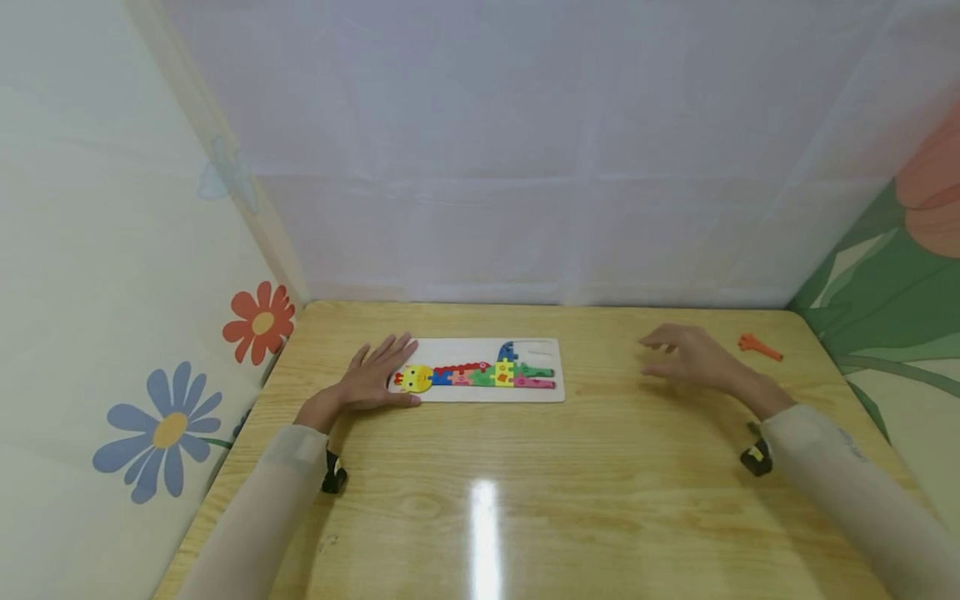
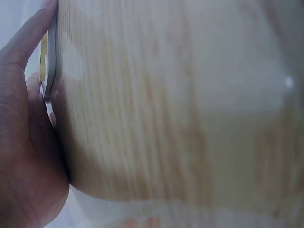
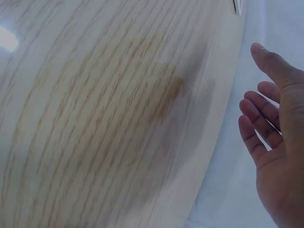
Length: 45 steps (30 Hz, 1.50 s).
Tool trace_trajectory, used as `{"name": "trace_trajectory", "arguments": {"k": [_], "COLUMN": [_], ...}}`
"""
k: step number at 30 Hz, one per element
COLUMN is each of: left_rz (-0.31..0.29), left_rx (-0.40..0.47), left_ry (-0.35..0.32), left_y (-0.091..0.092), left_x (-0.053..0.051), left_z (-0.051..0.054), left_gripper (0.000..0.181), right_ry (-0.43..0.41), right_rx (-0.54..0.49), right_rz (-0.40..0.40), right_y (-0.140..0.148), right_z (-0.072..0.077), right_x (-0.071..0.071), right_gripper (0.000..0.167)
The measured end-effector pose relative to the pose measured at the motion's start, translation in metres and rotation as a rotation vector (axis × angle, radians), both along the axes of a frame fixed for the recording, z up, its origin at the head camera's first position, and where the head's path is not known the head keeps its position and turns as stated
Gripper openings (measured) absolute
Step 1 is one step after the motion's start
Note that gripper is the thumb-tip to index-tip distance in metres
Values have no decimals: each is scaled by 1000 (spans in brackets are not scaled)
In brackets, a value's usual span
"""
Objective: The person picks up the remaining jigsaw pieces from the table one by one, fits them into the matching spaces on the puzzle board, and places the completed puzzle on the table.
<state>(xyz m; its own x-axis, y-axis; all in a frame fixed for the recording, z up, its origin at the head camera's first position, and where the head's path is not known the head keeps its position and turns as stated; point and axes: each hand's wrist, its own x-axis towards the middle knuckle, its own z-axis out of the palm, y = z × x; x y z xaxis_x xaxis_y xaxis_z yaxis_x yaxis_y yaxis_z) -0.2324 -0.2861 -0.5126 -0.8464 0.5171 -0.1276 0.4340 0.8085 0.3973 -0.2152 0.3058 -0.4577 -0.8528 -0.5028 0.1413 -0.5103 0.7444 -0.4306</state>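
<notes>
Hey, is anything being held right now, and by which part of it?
Nothing looks gripped: the spread left hand only touches the white puzzle board, at its end by the giraffe head. The right hand is empty.

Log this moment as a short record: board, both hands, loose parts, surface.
Board: white board, flat, with a multicoloured giraffe puzzle on it; a bare outline shows beside the green leg
Left hand: the left hand rests spread at the giraffe-head end
Right hand: the right hand is raised, holding nothing, fingers relaxed
Loose part: orange piece, beyond the right hand, off the board
Surface: wood-grain table
</notes>
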Motion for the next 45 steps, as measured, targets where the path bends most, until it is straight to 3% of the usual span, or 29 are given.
{"name": "trace_trajectory", "arguments": {"k": [5,13,20,24,33,45], "left_rz": [-8,-8,8,7,4,8], "left_rx": [33,12,1,3,0,-5], "left_ry": [8,15,-8,1,3,-10], "left_y": [0,-1,3,3,3,3], "left_x": [3,1,4,5,3,3], "left_z": [1,0,8,8,5,6], "left_gripper": [114,115,115,115,116,116], "right_ry": [13,87,52,57,166,74], "right_rx": [-21,-55,-46,-50,-92,-31], "right_rz": [-7,5,-10,-6,2,-117], "right_y": [9,20,35,43,59,79], "right_z": [1,-1,-1,-1,-3,3], "right_x": [1,1,3,3,3,5], "right_gripper": [48,44,42,43,43,45]}}
